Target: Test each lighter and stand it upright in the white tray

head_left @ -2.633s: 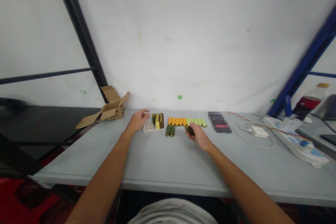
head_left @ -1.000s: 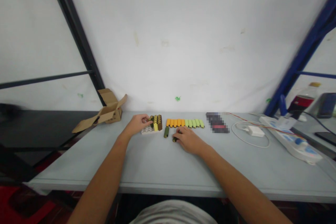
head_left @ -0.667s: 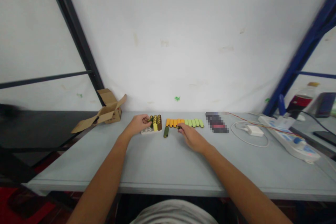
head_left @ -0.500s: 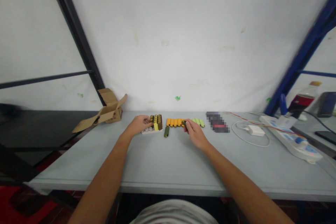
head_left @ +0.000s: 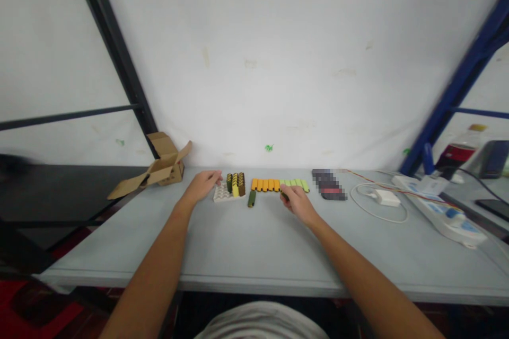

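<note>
A white holder (head_left: 223, 194) stands near the back of the grey table (head_left: 246, 243), with several dark green, yellow and brown cylinders (head_left: 236, 184) upright in its right side. My left hand (head_left: 203, 185) rests at the holder's left edge, fingers loosely spread. A row of orange cylinders (head_left: 264, 185) and light green cylinders (head_left: 296, 184) lies to the right. My right hand (head_left: 297, 202) is closed on a dark green cylinder (head_left: 283, 194) just in front of that row. Another dark green cylinder (head_left: 252, 198) lies loose on the table.
An open cardboard box (head_left: 161, 166) sits at the back left by a black frame post. To the right lie a dark blurred object (head_left: 329, 191), a white charger with cable (head_left: 382, 197) and a power strip (head_left: 445, 212). A bottle (head_left: 455, 154) stands far right.
My right hand picked one of two loose dark green cylinders off the table and carried it right, toward the lying row. My left hand slid from the upright cylinders to the holder's left edge.
</note>
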The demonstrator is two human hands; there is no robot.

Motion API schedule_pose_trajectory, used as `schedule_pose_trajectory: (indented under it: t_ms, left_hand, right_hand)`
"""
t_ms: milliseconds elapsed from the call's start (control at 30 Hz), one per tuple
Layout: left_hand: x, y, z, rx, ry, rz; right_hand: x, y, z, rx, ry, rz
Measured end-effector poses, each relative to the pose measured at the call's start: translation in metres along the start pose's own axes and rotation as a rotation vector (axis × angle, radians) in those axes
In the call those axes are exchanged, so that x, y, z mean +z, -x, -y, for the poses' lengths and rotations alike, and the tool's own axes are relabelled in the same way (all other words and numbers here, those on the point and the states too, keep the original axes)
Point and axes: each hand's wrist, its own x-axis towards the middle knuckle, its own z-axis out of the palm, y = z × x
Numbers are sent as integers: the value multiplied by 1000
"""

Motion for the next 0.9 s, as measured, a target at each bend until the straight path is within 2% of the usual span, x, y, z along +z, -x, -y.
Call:
schedule_pose_trajectory:
  t_ms: [133, 233, 433, 567, 900]
  left_hand:
    - [2, 0, 1, -21, 0, -19]
    - [3, 0, 0, -9, -15, -10]
    - [1, -1, -1, -1, -25, -13]
    - [-1, 0, -2, 0, -29, -30]
    - [3, 1, -9, 18, -22, 27]
  right_hand:
    - [2, 6, 4, -42, 40, 32]
    - [7, 12, 8, -62, -50, 38]
    - [11, 19, 15, -80, -186, -117]
    - [8, 17, 15, -77, -238, -152]
    - [6, 17, 16, -120, -203, -50]
